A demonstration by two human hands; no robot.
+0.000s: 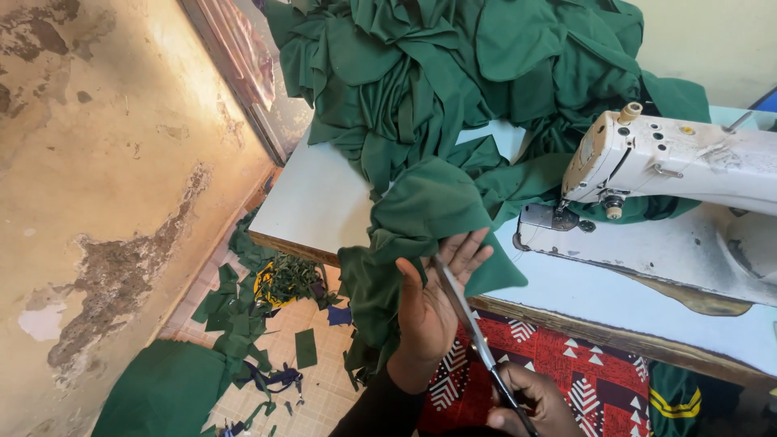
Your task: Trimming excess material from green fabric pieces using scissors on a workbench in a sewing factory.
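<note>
A large heap of green cloth (453,73) covers the far part of the white tabletop (324,202), and one piece (421,218) hangs over the near edge. A white sewing machine (672,158) stands to the right of the heap. The step in hand appears to be trimming the hanging piece: the left hand (433,299) lies flat under the cloth edge with fingers spread, and the right hand (534,405) grips the handles of a pair of scissors (469,324) whose blades run up along the left palm to the cloth. The next cut calls for keeping the edge taut and the fingers clear of the blades. No container shows clearly; green offcuts (243,316) lie loose on the tiled floor (324,388).
</note>
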